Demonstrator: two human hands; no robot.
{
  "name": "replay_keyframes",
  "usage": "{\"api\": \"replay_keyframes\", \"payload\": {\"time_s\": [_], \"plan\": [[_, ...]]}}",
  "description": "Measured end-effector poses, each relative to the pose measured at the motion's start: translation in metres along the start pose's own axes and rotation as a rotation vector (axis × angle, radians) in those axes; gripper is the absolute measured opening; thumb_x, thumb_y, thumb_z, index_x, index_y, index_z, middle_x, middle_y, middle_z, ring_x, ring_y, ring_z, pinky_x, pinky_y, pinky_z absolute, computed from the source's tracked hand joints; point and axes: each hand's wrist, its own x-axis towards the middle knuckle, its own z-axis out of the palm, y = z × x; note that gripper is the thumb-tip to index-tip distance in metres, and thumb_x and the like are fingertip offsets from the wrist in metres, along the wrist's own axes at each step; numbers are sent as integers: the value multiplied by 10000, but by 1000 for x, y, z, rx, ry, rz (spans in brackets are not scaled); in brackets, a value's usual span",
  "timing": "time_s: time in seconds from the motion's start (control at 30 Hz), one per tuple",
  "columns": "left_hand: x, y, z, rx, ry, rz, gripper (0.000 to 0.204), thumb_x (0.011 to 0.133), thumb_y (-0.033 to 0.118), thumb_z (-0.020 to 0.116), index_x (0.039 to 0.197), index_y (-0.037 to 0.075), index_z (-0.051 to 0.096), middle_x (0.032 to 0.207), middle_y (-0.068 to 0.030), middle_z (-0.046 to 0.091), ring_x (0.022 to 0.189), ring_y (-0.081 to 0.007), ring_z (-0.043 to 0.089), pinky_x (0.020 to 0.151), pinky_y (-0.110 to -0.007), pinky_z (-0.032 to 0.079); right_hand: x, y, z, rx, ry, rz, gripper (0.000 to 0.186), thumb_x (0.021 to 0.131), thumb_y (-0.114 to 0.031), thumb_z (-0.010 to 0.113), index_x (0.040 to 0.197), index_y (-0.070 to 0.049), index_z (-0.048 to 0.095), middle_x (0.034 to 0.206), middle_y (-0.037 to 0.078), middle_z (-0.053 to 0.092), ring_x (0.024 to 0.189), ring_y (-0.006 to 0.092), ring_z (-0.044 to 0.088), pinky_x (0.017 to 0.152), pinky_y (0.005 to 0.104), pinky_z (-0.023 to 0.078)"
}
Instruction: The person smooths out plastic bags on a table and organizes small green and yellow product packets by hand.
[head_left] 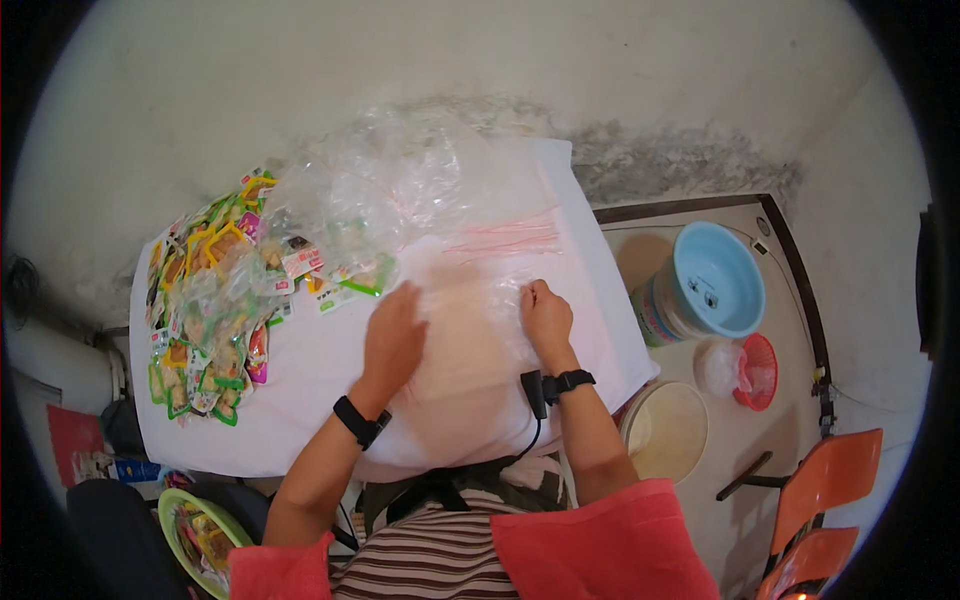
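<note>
A clear plastic bag (505,312) lies between my hands on the white-covered table (460,430). My right hand (547,318) is closed, its fingers pinching the bag's right side. Over the left side hovers my left hand (393,338), smeared by motion, so its fingers do not show clearly. Just beyond the hands, several thin pink strips (510,236) lie side by side. Farther back is a loose heap of clear plastic bags (380,170). To the left spreads a pile of small colourful food packets (200,300), some under clear plastic.
On the floor at right, a light blue basin (745,300) rests on a tub (652,318). Close by are a red basket (768,372), a white plastic bag (716,368) and a cream bucket (690,450). Orange chairs (828,475) stand lower right; a green basket (168,520) holds packets at lower left.
</note>
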Motion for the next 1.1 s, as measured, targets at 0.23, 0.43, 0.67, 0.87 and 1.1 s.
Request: {"api": "replay_keyframes", "payload": {"time_s": [0.23, 0.43, 0.67, 0.87, 1.1], "plan": [[-6, -3, 6, 239, -258, 203, 517, 835, 259, 553, 1279, 25, 430, 1406, -184, 293, 1311, -341, 254, 1037, -548, 207, 0, -2, 4, -9, 9, 30, 230, 864, -298, 517, 794, -80, 545, 592, 176, 588, 548, 378, 582, 506, 488, 452], [-5, 29, 14, 116, -332, 237, 564, 851, 321, 532, 1315, 34, 386, 1429, -196, 247, 1329, -363, 206, 1026, -576, 197, 1, -1, 6, -20, 31, 83, 239, 865, -302, 511, 793, -77, 544, 598, 177, 590, 565, 381, 584, 522, 489, 453], [-12, 7, 48, 151, -344, 162, 750, 795, 504, 548, 1373, 85, 319, 1454, -203, 184, 1347, -389, 135, 1009, -636, 129, 10, 5, -6, -24, -115, 103, 179, 853, -240, 519, 882, -70, 567, 721, 185, 619, 686, 361, 606, 576, 446, 473], [-8, 10, 47, 125, -380, 133, 775, 780, 535, 547, 1379, 102, 316, 1459, -191, 186, 1355, -377, 119, 1020, -629, 95, -14, -40, -5, -52, -237, -475, 373, 843, -174, 488, 1173, 0, 493, 1264, 182, 458, 1209, 333, 403, 983, 527, 301], [-10, 7, 50, 174, -329, 133, 793, 755, 552, 563, 1379, 122, 330, 1465, -161, 198, 1362, -356, 107, 1033, -617, 61, -1, -31, 3, -314, -451, -538, 543, 897, -384, 433, 1377, -151, 333, 1456, 119, 251, 1348, 273, 222, 1045, 574, 161]]}}
